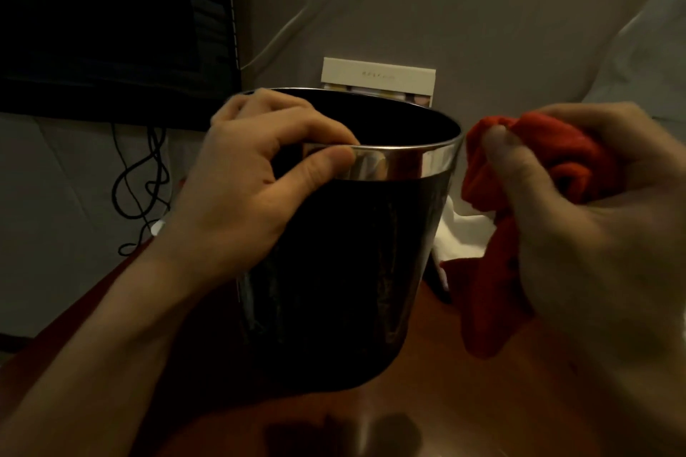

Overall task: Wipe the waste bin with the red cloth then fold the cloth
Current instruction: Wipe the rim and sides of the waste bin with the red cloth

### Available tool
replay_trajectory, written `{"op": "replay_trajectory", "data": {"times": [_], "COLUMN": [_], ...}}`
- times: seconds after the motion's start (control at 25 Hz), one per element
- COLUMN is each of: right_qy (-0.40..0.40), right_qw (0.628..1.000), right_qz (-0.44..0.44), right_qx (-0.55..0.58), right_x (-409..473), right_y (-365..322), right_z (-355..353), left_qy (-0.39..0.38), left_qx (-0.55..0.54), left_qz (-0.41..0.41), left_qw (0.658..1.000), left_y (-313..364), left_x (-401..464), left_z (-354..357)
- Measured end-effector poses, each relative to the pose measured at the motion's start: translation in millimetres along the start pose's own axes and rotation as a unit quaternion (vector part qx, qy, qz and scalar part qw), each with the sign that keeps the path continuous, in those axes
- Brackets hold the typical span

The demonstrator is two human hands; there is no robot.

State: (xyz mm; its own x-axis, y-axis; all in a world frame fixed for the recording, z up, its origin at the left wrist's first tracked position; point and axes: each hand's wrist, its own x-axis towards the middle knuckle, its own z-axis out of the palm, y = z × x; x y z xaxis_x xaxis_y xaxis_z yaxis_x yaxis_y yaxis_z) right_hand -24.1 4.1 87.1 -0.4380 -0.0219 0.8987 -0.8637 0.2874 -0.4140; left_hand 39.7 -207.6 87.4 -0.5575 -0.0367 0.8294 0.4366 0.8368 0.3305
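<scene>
A black waste bin [345,271] with a shiny silver rim band stands upright on a reddish wooden table [464,401]. My left hand [256,174] grips the bin's near-left rim, thumb outside on the silver band and fingers over the edge. My right hand [594,219] holds the bunched red cloth [493,271] just right of the bin, at rim height. The cloth hangs down below the hand and looks to be just apart from the bin's side.
A dark monitor [111,22] stands at the back left with black cables [141,182] hanging below it. A pale box [378,80] leans against the wall behind the bin. White fabric [460,230] lies right of the bin.
</scene>
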Motion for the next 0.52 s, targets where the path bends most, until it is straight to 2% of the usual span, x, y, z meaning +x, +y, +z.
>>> {"op": "replay_trajectory", "data": {"times": [0.44, 0.52], "right_qy": [-0.123, -0.119], "right_qw": [0.987, 0.985], "right_qz": [-0.105, -0.119], "right_qx": [-0.021, -0.028], "right_x": [-33, -35], "right_y": [2, 3], "right_z": [39, 41], "left_qy": [-0.004, -0.005], "left_qx": [-0.001, 0.000], "left_qz": [0.010, 0.014], "left_qw": [1.000, 1.000], "left_y": [0, 0], "left_x": [2, 2], "left_z": [0, 0]}}
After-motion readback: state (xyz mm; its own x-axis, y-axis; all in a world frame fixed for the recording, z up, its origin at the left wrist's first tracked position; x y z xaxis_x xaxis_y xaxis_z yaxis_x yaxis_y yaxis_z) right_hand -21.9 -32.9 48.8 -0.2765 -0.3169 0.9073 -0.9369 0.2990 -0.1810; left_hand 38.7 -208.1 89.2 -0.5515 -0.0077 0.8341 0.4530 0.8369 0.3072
